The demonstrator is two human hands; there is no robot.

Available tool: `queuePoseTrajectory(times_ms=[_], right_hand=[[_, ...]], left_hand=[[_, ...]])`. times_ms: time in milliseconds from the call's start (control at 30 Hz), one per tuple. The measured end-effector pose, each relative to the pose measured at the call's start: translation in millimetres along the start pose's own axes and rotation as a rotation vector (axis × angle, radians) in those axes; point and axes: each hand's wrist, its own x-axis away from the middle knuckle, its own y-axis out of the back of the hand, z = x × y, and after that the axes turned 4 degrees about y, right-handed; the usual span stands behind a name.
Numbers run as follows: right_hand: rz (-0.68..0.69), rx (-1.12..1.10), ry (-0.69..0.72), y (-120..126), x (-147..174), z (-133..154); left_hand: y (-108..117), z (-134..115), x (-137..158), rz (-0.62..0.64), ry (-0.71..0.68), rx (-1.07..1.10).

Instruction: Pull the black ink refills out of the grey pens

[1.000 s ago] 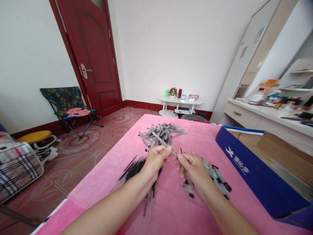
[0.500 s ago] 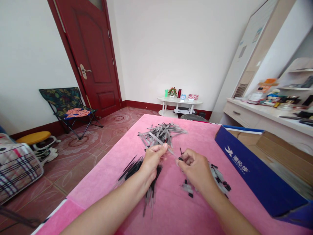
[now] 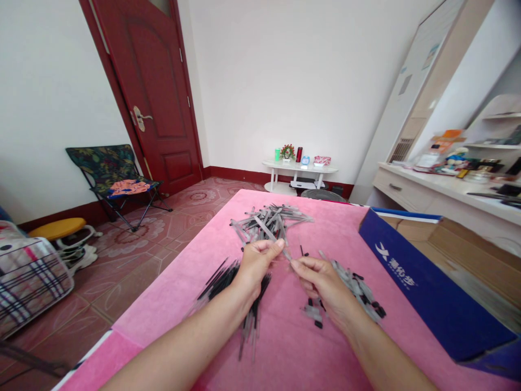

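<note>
My left hand (image 3: 260,263) is closed in a pinch around a slim, translucent grey pen (image 3: 287,254) that slants down to the right. At the pen's near end, the fingers of my right hand (image 3: 319,277) are closed on its tip. Just beyond my hands lies a heap of similar grey and black pens (image 3: 274,220). Thin black refills (image 3: 222,282) are bunched beside and partly under my left forearm. To the right of my right hand are short clear pieces with black ends (image 3: 362,290), seemingly pen caps, and a few more (image 3: 313,312) lie below it.
A pink cloth (image 3: 195,358) covers the table. On its right side stands an open blue cardboard box (image 3: 407,277). A white dresser (image 3: 407,190) with bottles is at the right, and a folding chair (image 3: 106,168) stands on the floor at the left.
My right hand has moved slightly left and now pinches the pen's end. The dark piece at its fingertips no longer shows there. My left hand stays nearly in place.
</note>
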Motion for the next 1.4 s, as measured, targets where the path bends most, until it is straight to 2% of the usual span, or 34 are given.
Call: queuePoseTrajectory(times_ms=[67,167,233,333,433,600,733,800,933,1000,1100,1200,1300,1400], right_hand=[[0.051,0.151,0.013,2.5,1.6,4.1],[0.216,0.324,-0.001,6.1,6.7,13.4],[0.327,0.400,-0.021,7.2,10.3,17.9],[0.420,0.453,-0.042,3.6,13.5,16.7],[0.441,0.448,-0.089,-9.7,14.8,4.8],[0.358,0.359,-0.218,-40.4,18.4,-22.3],[0.403,0.263,-0.208,-46.0,18.6,-26.3],[0.352,0.201,-0.174,-39.7,15.4,-19.6],[0.069,-0.003,-0.055,-16.3,6.2,1.5],[-0.032,-0.077,0.023,-4.1,3.7,11.3],[-0.069,-0.076,0.088,6.5,3.9,20.4],[-0.070,0.026,0.125,4.6,6.3,21.3],[-0.068,0.086,0.178,-0.1,8.9,23.4],[-0.190,0.095,0.206,13.2,12.8,42.3]], left_hand=[[1.3,-4.9,-1.4,-0.008,-0.010,-0.011],[10.7,-16.0,-9.2,-0.053,0.004,0.056],[21.2,-25.0,-16.5,-0.099,0.014,0.129],[36.5,-37.8,-25.3,-0.170,-0.015,0.210],[44.0,-45.7,-27.8,-0.196,-0.044,0.246],[39.7,-45.5,-23.5,-0.160,-0.048,0.242],[33.5,-41.0,-20.3,-0.102,-0.013,0.192],[30.3,-39.8,-18.0,-0.040,0.011,0.136],[20.8,-37.5,-9.3,0.108,0.032,-0.084],[14.9,-34.2,-3.4,0.193,0.028,-0.198],[6.4,-25.6,5.1,0.378,0.018,-0.315],[0.1,-16.9,11.6,0.512,-0.027,-0.358],[-3.3,-14.0,15.4,0.548,-0.082,-0.376],[-4.4,-16.8,16.9,0.550,-0.090,-0.417]])
